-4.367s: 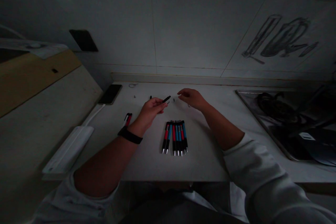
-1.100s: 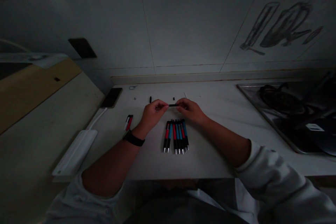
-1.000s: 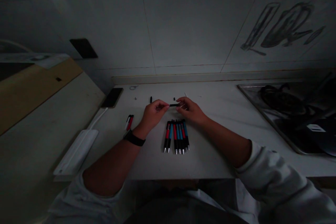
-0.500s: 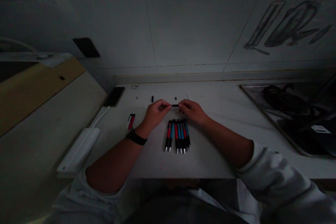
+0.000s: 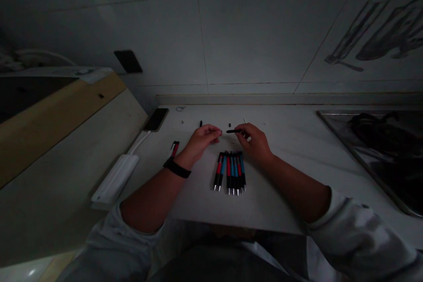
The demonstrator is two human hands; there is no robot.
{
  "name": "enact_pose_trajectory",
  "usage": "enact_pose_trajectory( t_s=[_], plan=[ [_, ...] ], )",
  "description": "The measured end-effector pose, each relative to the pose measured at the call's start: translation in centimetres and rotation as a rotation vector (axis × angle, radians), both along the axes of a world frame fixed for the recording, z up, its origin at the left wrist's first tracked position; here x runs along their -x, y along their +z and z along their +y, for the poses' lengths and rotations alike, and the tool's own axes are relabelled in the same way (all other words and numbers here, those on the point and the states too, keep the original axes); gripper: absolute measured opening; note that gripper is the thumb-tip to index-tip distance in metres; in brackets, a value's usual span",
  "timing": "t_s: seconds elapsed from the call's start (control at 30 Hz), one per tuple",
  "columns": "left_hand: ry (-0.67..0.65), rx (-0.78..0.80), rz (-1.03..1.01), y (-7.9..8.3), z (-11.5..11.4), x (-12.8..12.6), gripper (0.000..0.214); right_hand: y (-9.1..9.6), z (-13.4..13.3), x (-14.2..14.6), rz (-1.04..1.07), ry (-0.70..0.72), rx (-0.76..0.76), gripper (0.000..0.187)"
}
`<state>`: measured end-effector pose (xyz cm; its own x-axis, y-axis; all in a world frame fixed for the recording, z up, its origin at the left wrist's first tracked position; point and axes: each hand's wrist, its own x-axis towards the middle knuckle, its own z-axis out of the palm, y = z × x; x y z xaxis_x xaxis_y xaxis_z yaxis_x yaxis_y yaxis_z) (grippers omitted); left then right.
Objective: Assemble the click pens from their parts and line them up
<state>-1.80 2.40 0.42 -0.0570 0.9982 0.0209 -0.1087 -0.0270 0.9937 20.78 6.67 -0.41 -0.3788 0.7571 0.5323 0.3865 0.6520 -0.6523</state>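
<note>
My right hand (image 5: 255,140) pinches a slim black pen part (image 5: 232,131), whose end points left toward the other hand. A small gap separates it from my left hand (image 5: 205,138), whose thumb and forefinger are pressed together on something too small and dark to make out. Just below the hands lie several red, blue and black click pens (image 5: 235,171), side by side with silver tips toward me. A red-and-white pen part (image 5: 175,147) with a black clip rests left of my left wrist. Behind the hands are a small black piece (image 5: 229,125) and another black pen piece (image 5: 201,123).
A thin white stick (image 5: 245,120), a tiny bit (image 5: 182,122) and a small loop (image 5: 180,109) lie farther back on the white counter (image 5: 284,123). On the left are a phone (image 5: 156,119) and white power strip (image 5: 115,179); a stove (image 5: 357,145) sits at right.
My hands have drawn apart: the black pen part, earlier between both hands' fingertips, is now only in my right hand. The whole view has shifted slightly.
</note>
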Motion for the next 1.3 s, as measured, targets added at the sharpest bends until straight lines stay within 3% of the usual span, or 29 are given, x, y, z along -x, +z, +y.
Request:
enact_pose_trajectory(
  t_s=[0.13,0.27,0.4,0.57,0.77,0.93,1.3],
  plan=[
    [0.217,-0.246,0.345,1.9,0.6,3.4,0.024,-0.1,0.2,0.0,0.012,-0.028,0.01,0.019],
    [0.39,-0.309,0.757,4.2,1.6,8.8,0.016,-0.5,0.4,0.0,0.019,-0.01,-0.02,0.018],
    [0.206,-0.306,1.164,4.7,3.6,13.7,0.013,-0.8,0.6,0.0,0.011,0.02,-0.05,0.018],
    [-0.046,-0.298,1.489,2.9,6.6,16.9,0.017,-0.8,0.5,0.1,0.009,0.039,-0.037,0.019],
    [-0.168,-0.364,1.699,1.0,8.8,17.8,0.019,-0.8,0.3,0.0,-0.009,0.05,-0.029,0.02],
    [-0.223,-0.303,1.783,0.1,9.1,18.5,0.023,-0.9,0.3,0.1,0.012,0.066,-0.023,0.02],
    [-0.233,-0.296,1.778,-0.2,8.7,18.8,0.028,-1.3,0.5,0.0,-0.013,0.075,-0.013,0.022]
  ],
)
